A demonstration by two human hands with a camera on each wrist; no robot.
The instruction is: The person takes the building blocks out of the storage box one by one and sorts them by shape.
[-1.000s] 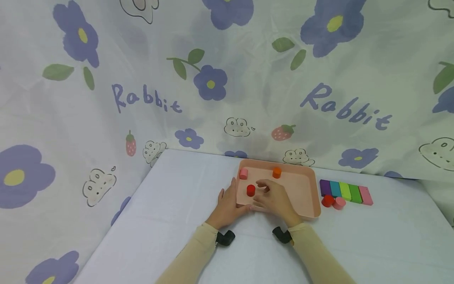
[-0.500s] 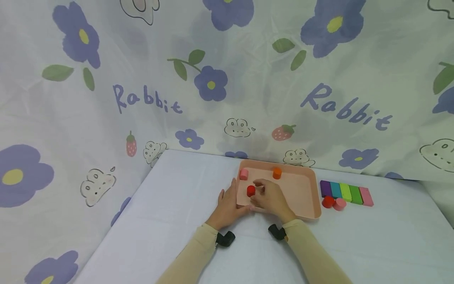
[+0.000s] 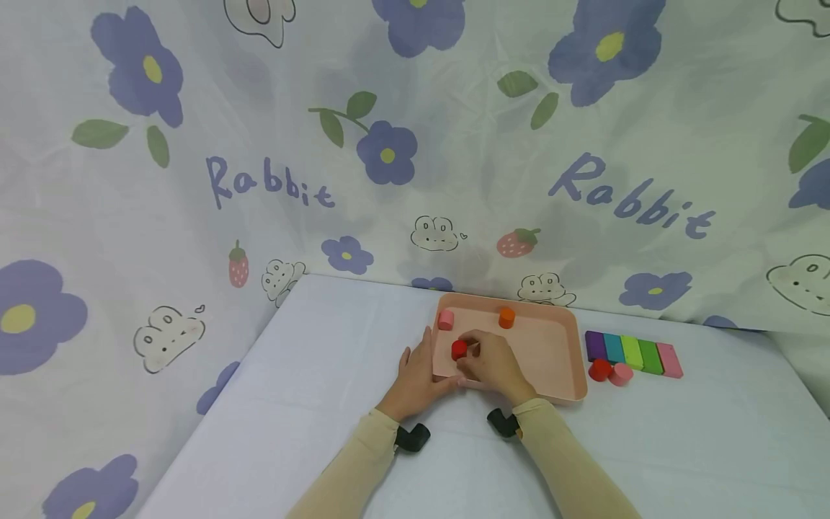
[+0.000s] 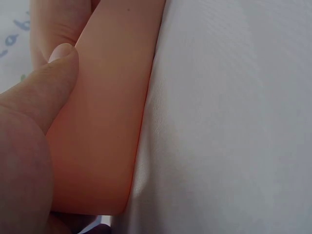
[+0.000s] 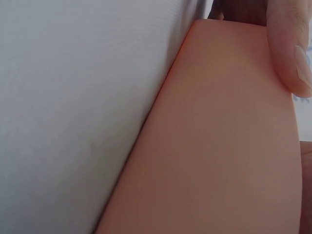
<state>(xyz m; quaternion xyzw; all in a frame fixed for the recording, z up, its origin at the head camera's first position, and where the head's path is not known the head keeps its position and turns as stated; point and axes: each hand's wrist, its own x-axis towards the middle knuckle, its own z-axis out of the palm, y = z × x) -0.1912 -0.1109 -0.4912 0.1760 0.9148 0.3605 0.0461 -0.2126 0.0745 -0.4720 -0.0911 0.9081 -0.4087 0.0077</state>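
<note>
A shallow peach-pink tray (image 3: 547,346) lies on the white table. My left hand (image 3: 415,378) rests against its near-left corner, fingers straight along the left side and thumb on the front wall. In the left wrist view that thumb (image 4: 62,73) presses the tray wall (image 4: 105,117) near its rim. Inside the tray, my right hand (image 3: 496,364) pinches a red cylinder block (image 3: 458,350) between thumb and forefinger. A pink cylinder block (image 3: 445,320) stands in the far-left corner and an orange one (image 3: 506,318) near the back wall. The right wrist view shows mostly the tray's front wall (image 5: 219,126).
Right of the tray lies a row of flat blocks: purple (image 3: 595,346), blue (image 3: 614,347), yellow-green (image 3: 631,351), green (image 3: 650,355) and pink (image 3: 669,359). Another red cylinder (image 3: 599,370) and pink cylinder (image 3: 621,374) sit before them. A patterned curtain (image 3: 402,194) hangs behind the table.
My right hand has moved a little left, its thumb and forefinger closing in on the red cylinder. My left hand and the tray have kept their places.
</note>
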